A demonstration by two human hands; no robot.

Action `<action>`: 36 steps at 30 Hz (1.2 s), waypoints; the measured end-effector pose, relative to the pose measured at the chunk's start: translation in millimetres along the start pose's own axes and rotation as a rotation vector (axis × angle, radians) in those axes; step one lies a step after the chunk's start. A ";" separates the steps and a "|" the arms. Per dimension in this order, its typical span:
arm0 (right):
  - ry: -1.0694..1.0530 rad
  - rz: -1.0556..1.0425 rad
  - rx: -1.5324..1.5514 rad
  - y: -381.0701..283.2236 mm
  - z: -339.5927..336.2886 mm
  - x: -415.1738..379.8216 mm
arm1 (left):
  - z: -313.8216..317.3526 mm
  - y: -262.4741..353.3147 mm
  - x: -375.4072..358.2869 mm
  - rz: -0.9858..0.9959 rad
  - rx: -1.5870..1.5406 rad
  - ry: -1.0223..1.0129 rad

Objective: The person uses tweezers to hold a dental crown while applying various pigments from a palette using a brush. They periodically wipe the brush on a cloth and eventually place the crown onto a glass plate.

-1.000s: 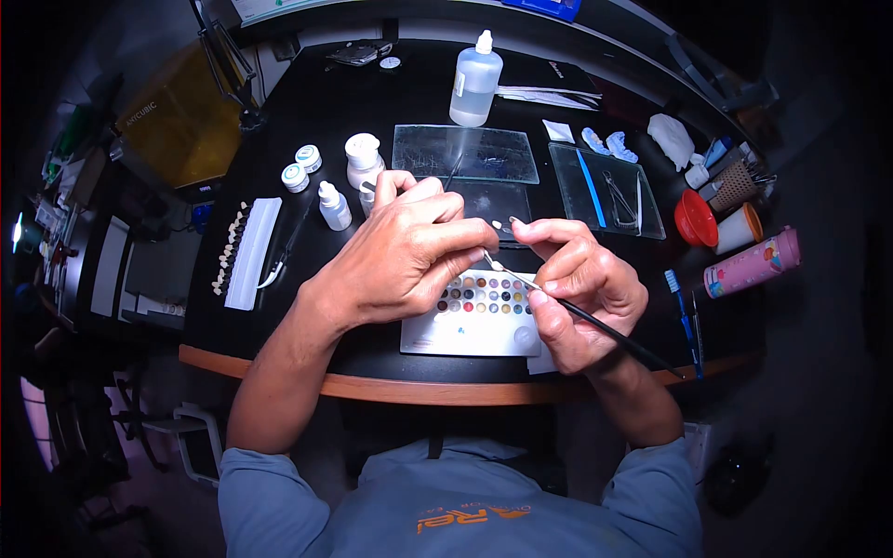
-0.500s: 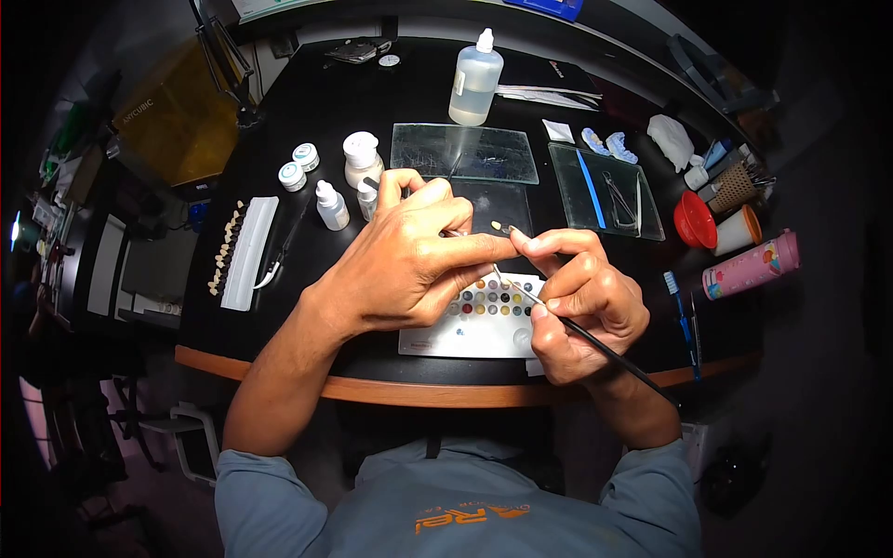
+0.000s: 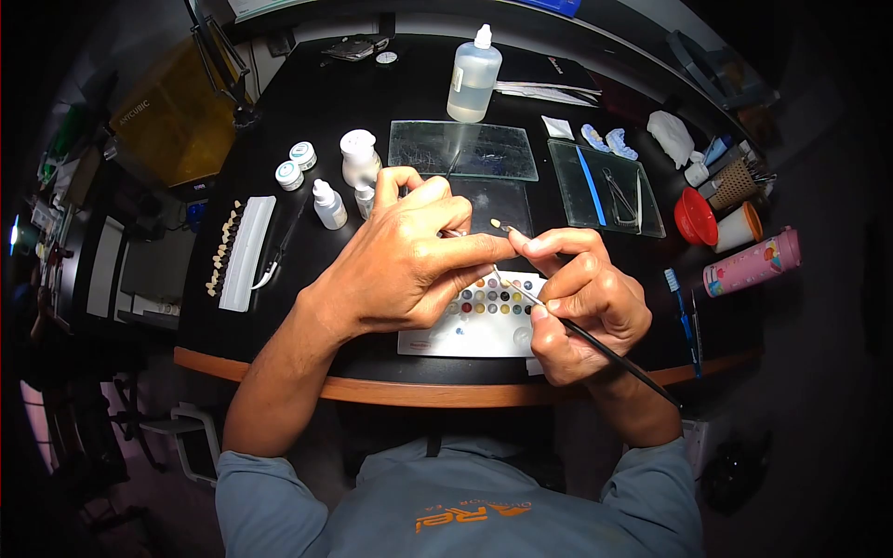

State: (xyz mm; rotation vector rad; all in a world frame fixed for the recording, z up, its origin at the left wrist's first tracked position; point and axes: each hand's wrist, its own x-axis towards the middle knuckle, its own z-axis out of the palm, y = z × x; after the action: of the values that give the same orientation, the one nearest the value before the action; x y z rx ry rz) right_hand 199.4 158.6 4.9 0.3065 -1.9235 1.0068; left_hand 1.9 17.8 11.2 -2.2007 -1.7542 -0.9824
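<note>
My right hand (image 3: pixel 595 302) is closed on a fine brush (image 3: pixel 609 353) with a black handle and a metal ferrule. Its thin end points up and left, right by my left thumb. My left hand (image 3: pixel 414 251) is curled in front of it, index finger stretched toward the right hand's fingertips; I cannot tell what the curled fingers grip. Just beyond the meeting fingertips shows a small tooth-coloured piece (image 3: pixel 496 223) with a brown part beside it. Below the hands lies a white palette card (image 3: pixel 465 344) with rows of coloured dots, partly covered by the left hand.
Glass slabs (image 3: pixel 465 153) lie behind the hands. A large clear bottle (image 3: pixel 474 79), small white bottles (image 3: pixel 329 206) and jars (image 3: pixel 289 175) stand around them. Left is a tooth shade guide (image 3: pixel 246 256). Right are a red bowl (image 3: pixel 693 220), a pink bottle (image 3: pixel 752 262) and a blue toothbrush (image 3: pixel 684 316).
The view has shifted very slightly, so the bottles and slabs sit a little higher and further left. Both hands and the brush keep nearly the same pose.
</note>
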 end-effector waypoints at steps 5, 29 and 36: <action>-0.014 -0.006 0.006 -0.6 -1.9 1.1 | -1.0 1.0 -0.2 -0.003 -0.003 0.001; -0.017 0.035 0.000 -3.0 4.2 -0.6 | 0.6 -0.4 -1.3 0.012 -0.108 -0.004; -0.116 -0.005 -0.086 -8.2 6.2 5.4 | -1.2 -0.2 -1.4 -0.011 -0.097 -0.040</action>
State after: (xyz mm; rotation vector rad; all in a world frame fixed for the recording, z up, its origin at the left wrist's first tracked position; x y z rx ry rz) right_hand 197.3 149.7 12.0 0.3270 -2.0630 0.9175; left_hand 1.2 16.0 11.3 -2.2872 -1.7726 -1.0543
